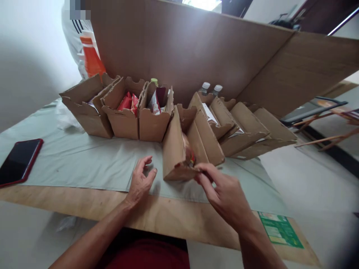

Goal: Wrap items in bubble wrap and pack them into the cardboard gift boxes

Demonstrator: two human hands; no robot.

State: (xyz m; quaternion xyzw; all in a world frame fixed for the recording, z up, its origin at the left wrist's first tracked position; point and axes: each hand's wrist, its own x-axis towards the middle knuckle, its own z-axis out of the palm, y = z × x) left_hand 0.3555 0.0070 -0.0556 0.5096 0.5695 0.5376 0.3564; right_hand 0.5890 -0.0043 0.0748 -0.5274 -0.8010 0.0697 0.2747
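Note:
A narrow cardboard box (175, 149) stands tilted near the front of the table, with a packet showing inside its open end. My right hand (221, 190) pinches the box's lower front corner. My left hand (141, 179) hovers just left of the box, fingers curled apart and holding nothing. Behind it runs a row of similar open cardboard boxes (123, 119), some with red snack packets (128, 101) inside.
A phone in a red case (18, 160) lies at the left on the grey cloth (84, 160). A tall cardboard sheet (196, 48) stands behind the boxes, two bottles (210, 89) before it. A person in white holds an orange bottle (91, 56) at the back left. A green leaflet (280, 229) lies front right.

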